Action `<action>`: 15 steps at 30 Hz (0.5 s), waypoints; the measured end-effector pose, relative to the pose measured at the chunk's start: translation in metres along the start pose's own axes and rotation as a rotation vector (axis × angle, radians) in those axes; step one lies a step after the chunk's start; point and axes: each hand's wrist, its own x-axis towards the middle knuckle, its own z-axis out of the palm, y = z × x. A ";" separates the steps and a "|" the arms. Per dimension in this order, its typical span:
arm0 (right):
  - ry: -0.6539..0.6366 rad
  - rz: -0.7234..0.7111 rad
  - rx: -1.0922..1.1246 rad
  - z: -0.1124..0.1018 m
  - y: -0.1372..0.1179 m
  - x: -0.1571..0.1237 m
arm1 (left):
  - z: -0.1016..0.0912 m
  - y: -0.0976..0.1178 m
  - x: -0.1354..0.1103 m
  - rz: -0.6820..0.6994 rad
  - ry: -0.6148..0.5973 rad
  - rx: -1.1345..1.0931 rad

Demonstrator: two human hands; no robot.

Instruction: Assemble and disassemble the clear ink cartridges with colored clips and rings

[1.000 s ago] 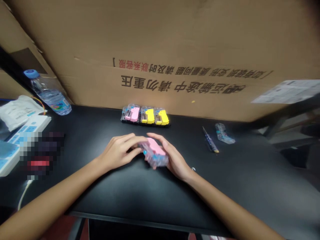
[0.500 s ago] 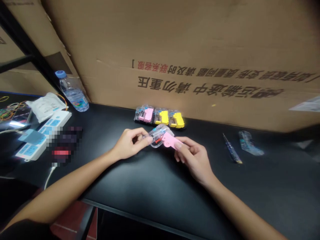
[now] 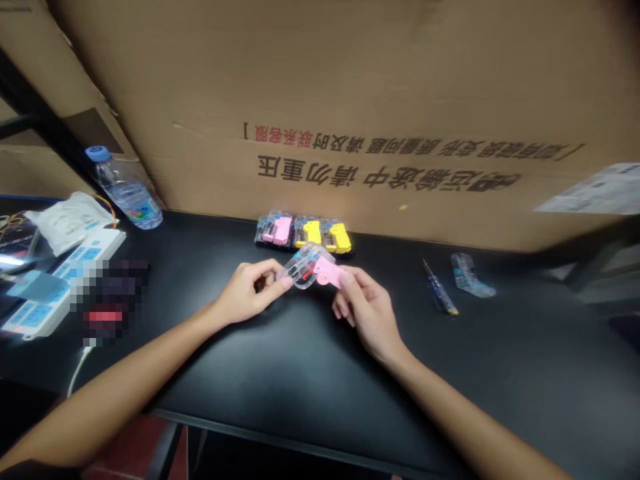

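Over the middle of the black table, my left hand (image 3: pixel 250 290) pinches one end of a small clear plastic toy pistol (image 3: pixel 303 263). Blue, black and red parts show through its body. My right hand (image 3: pixel 367 313) grips the flat pink piece (image 3: pixel 327 272) at the toy's other end between thumb and fingers. The pink piece touches or overlaps the clear body; whether it is fastened I cannot tell. Just behind lies a row of similar clear toys, one with a pink piece (image 3: pixel 283 230) and two with yellow pieces (image 3: pixel 311 233).
To the right lie a screwdriver (image 3: pixel 439 288) and a clear plastic toy body (image 3: pixel 470 277). A white power strip (image 3: pixel 103 250), a white packet (image 3: pixel 70 220) and a water bottle (image 3: pixel 131 193) are at the left. A large cardboard sheet (image 3: pixel 320 73) stands along the back.
The view has turned slightly to the right, so the table things appear farther left. Both hands keep their hold, and the pink piece is turned a little flatter against the clear body.
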 end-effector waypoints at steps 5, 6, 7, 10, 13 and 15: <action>-0.257 0.019 -0.152 0.004 -0.004 -0.004 | 0.008 -0.002 -0.003 -0.033 -0.169 0.045; -0.191 0.005 -0.126 0.004 -0.003 -0.004 | 0.007 -0.002 -0.003 -0.033 -0.146 0.023; -0.104 -0.012 -0.091 0.003 -0.002 -0.004 | 0.005 -0.001 -0.002 -0.030 -0.109 -0.007; 0.090 -0.069 -0.008 0.001 0.003 -0.002 | -0.002 0.001 0.000 -0.005 0.012 -0.063; -0.062 -0.046 -0.064 0.003 0.005 -0.002 | -0.004 0.002 -0.001 0.022 -0.034 -0.028; -0.203 -0.028 -0.134 0.006 0.004 -0.003 | 0.000 0.001 -0.003 0.001 -0.142 0.016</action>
